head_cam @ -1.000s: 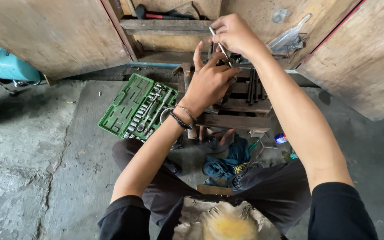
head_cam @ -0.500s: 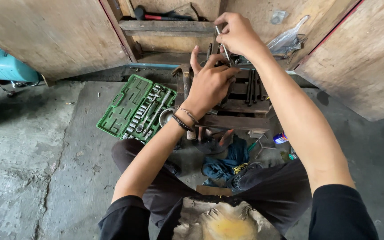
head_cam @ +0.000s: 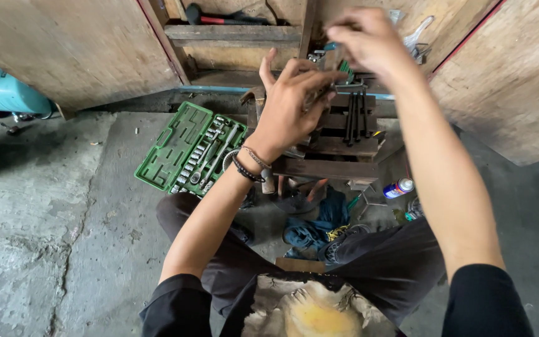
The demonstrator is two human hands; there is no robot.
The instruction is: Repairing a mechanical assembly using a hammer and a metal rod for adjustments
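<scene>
My left hand (head_cam: 288, 106) is raised over a rough wooden rack (head_cam: 332, 167), bracelets on its wrist. Its thumb and fingertips pinch a small metal part (head_cam: 321, 93) while the other fingers stand spread. My right hand (head_cam: 369, 40) is higher and to the right, blurred, with its fingers pinched on a thin metal tool (head_cam: 334, 61) just above the left fingertips. Several dark metal rods (head_cam: 357, 115) stand upright in the rack below both hands.
An open green socket set case (head_cam: 185, 146) lies on the concrete floor to the left of the rack. A spray can (head_cam: 398, 187) and blue cloth (head_cam: 313, 228) lie by my knees. A red-handled hammer (head_cam: 219, 15) rests on a wooden shelf, and a teal object (head_cam: 1, 90) sits far left.
Both hands have stayed together over the rack. The right hand has shifted slightly and is now blurred, and the left fingers have closed nearer to it.
</scene>
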